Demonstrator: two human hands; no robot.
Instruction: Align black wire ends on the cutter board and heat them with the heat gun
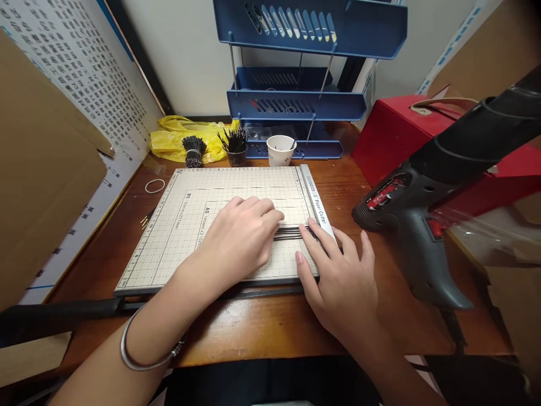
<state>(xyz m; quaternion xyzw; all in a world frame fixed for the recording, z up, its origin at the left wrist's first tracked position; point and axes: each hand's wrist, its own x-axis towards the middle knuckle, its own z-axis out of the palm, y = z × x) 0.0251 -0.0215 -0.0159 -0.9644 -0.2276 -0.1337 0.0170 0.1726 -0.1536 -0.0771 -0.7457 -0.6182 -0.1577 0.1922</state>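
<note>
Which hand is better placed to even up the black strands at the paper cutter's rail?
Right, probably. The right hand already has fingertips by the rail, where the black strands emerge. The left hand covers them farther from the rail.

Left hand [243, 237]: back upward, fingers curled, over the paper cutter [177, 225], right of its centre. Left forearm [169, 316]: extends diagonally across the paper cutter's near edge. Right hand [340, 273]: back upward, fingers spread, spanning the paper cutter's right edge. Right forearm [391, 361]: nearside of the paper cutter.
</note>
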